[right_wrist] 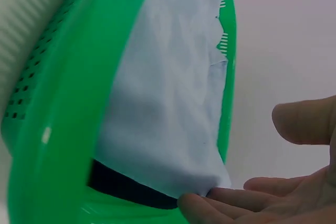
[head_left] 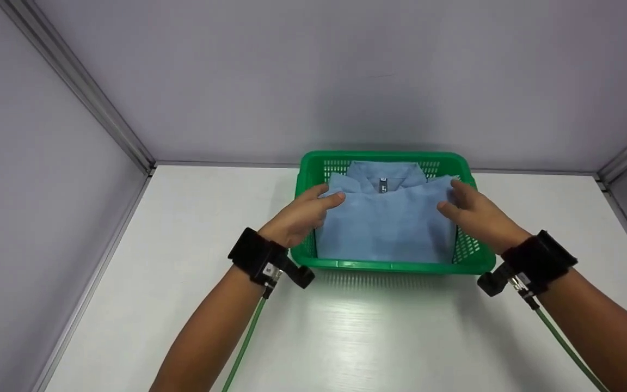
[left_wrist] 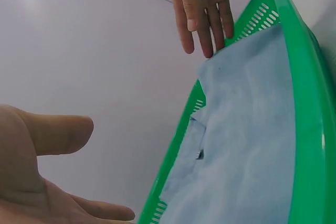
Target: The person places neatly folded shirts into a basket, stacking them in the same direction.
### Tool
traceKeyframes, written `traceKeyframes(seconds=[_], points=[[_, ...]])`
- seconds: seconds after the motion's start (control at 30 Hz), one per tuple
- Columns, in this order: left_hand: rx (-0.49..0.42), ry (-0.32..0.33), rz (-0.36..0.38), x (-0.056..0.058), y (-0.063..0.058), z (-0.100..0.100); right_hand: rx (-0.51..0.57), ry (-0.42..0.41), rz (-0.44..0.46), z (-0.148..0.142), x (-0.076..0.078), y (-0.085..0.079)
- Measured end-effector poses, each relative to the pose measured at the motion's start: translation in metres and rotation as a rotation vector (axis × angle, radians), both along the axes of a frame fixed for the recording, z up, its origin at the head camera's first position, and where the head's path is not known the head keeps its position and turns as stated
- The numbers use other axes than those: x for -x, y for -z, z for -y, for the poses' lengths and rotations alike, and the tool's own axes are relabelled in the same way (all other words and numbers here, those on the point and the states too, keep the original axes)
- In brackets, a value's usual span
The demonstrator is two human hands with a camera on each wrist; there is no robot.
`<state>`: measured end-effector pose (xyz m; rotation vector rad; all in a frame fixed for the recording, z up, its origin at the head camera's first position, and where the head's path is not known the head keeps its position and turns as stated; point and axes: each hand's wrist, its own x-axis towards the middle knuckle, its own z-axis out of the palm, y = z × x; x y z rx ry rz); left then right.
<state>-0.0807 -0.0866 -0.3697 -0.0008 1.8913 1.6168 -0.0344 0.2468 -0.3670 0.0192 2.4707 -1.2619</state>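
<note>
A folded light-blue collared shirt [head_left: 387, 223] lies in a green plastic basket [head_left: 392, 267], its collar toward the back wall. My left hand [head_left: 305, 212] is over the basket's left side, near the shirt's left edge, thumb spread from the fingers and nothing gripped. On the other side, my right hand [head_left: 471, 209] is by the shirt's upper right corner, its thumb also apart. In the right wrist view, the fingertips of the right hand [right_wrist: 278, 198] touch the shirt's corner. Something dark [right_wrist: 128, 187] shows beneath the shirt there; its kind is unclear.
The basket stands on a white table [head_left: 194, 283], close to a plain back wall [head_left: 237, 98]. A side wall [head_left: 30, 207] rises on the left, another on the right. Black straps [head_left: 262, 256] with small cameras and green cables [head_left: 245, 343] are on both wrists.
</note>
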Motion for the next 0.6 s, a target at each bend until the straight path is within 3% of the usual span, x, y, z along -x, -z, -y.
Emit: traceKeyframes(seconds=[0.3,0.5,0.6], points=[[-0.006,0.001,0.014,-0.002,0.014,0.002,0.071,0.004,0.062,-0.002,-0.001,0.018],[0.024,0.051,-0.049,0.000,0.015,0.000,0.049,0.016,0.053,-0.002,0.003,0.017],[0.034,0.083,-0.102,0.000,0.008,0.000,0.035,0.020,0.033,-0.002,0.005,0.013]])
